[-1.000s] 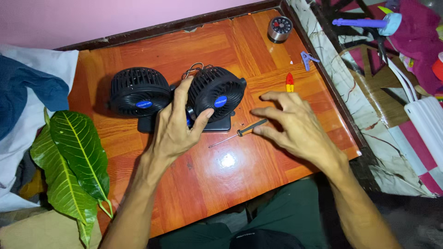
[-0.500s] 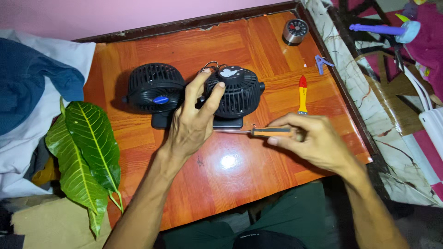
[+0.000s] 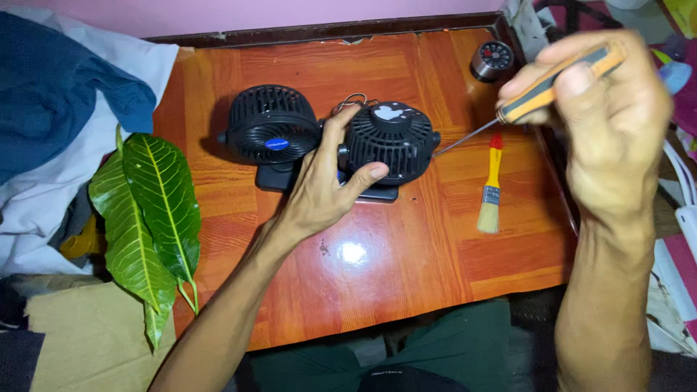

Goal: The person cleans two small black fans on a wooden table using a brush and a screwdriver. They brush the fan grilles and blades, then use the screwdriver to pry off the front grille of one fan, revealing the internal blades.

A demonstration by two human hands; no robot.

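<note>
On wooden table [image 3: 377,276]: twin black fan [image 3: 341,141] near centre. Left hand [image 3: 327,189] grips right fan head, thumb and fingers curled around it. Right hand [image 3: 602,116] raised, fingers pinching screwdriver [image 3: 537,91], tip at fan's right edge. Paintbrush [image 3: 491,185] lies just right of fan. Green leaves [image 3: 149,218] at left edge.

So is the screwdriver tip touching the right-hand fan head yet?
Cannot tell. In the head view the screwdriver shaft ends right at the edge of the right fan head, held by the left hand; contact or gap isn't plain.
</note>
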